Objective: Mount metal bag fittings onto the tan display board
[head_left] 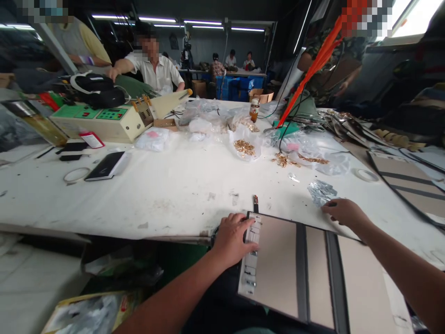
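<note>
A beige panel (278,260) with dark grey bands lies over the front edge of the white table, a pale strip with small metal pieces along its left side. My left hand (234,239) rests on that strip, fingers spread, holding nothing. To the right, my right hand (342,213) is at the near edge of a pile of flat silver pieces (320,191), its fingertips close together; whether a piece is between them is too small to tell. Just beyond the panel's top left corner lies a small dark, copper-tipped item (256,203).
Gold-coloured parts (244,147) lie in a plastic bag mid-table. A tape roll (365,175) and another banded panel (410,174) are at right. A black notebook (106,166) and a green-topped machine (100,118) stand left. A person in white sits across the table.
</note>
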A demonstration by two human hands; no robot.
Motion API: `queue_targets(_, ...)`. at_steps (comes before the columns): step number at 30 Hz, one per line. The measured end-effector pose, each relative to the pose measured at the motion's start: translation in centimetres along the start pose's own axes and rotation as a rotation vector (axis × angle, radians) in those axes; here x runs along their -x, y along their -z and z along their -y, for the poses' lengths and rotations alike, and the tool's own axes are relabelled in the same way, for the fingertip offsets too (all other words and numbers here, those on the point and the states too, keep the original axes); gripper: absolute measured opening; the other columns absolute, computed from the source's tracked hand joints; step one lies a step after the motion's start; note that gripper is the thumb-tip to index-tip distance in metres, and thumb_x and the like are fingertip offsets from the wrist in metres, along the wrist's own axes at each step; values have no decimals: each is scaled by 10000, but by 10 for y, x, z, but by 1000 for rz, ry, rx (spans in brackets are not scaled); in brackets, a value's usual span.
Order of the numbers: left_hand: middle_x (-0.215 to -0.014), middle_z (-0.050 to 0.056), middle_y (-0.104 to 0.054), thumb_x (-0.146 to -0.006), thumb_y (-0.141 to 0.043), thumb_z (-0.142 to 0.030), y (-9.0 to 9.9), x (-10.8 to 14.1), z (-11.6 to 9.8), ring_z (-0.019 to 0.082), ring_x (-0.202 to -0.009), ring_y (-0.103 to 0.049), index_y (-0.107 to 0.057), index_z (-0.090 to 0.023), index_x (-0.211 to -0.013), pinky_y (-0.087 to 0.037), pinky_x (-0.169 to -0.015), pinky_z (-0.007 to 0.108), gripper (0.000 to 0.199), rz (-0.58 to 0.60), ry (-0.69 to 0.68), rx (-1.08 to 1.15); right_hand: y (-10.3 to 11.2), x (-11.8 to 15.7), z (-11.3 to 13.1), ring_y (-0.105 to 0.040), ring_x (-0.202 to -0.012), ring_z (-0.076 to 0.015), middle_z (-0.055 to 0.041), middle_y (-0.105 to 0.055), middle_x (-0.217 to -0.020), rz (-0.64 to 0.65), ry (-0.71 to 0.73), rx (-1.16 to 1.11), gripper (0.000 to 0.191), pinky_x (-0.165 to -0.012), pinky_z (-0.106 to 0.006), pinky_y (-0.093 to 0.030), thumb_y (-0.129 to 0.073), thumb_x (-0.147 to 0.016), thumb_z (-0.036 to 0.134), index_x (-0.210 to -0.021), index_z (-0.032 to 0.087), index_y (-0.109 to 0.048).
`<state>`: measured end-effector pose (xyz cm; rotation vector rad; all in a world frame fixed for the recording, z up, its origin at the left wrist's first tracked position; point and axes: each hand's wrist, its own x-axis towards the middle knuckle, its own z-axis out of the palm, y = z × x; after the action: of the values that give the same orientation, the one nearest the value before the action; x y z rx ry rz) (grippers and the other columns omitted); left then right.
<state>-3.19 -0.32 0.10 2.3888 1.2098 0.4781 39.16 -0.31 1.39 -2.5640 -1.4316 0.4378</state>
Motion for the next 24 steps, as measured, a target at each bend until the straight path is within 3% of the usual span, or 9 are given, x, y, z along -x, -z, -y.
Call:
queue_targets(3, -1340, 64, -612, -710, -845, -534, 1, 0, 0, 301, -1216, -542, -617, -325, -1379, -449, -1012, 479, 737, 9, 1, 0, 10, 30, 36, -640, -616, -189, -58, -688, -652, 106, 49, -149, 249, -599, -277, -443, -645, -806, 388, -900, 184, -753)
queue_targets(6, -1341, 67, -609, -708, -850, -530, 1, -1, 0, 299, -1217, -541, -606, -323, -1390, -445, -1014, 477, 753, 13, -2, -4, 12, 70, 94, -581, -575, -155, -22, -658, -646, 242, 191, -300, 287, -559, -257, -424, -659, -804, 431, -937, 196, -755)
queue_targets(9, -1320, 67, -613, -683, -870, -530, 0, -1, 0, 299, -1208, -544, -615, -307, -1377, -443, -1007, 480, 772, -6, -5, -15, -2, 99, 148, -513, -538, -130, 10, -595, -589, 495, 385, -397, 296, -517, -237, -379, -653, -813, 423, -953, 186, -759)
queue_targets(11, -1311, 68, -614, -670, -876, -538, -1, 0, -1, 300, -1202, -545, -618, -292, -1367, -444, -999, 480, 783, -18, -5, -24, -16, 106, 170, -487, -531, -118, 20, -574, -576, 561, 445, -429, 279, -518, -231, -374, -648, -807, 394, -929, 170, -759)
queue_targets(16, -1305, 70, -614, -667, -865, -571, -3, 0, 0, 302, -1198, -540, -608, -280, -1364, -439, -996, 470, 798, -7, -10, -26, -43, 102, 181, -467, -525, -112, 23, -565, -566, 558, 434, -410, 268, -519, -232, -365, -640, -781, 363, -885, 143, -753)
queue_targets(24, -1292, 67, -618, -663, -869, -571, -3, 1, 2, 296, -1182, -542, -612, -272, -1351, -437, -987, 464, 793, -16, -27, -15, -42, 103, 189, -527, -582, -140, -10, -651, -625, 418, 479, -234, 229, -570, -255, -372, -607, -780, 322, -814, 171, -776)
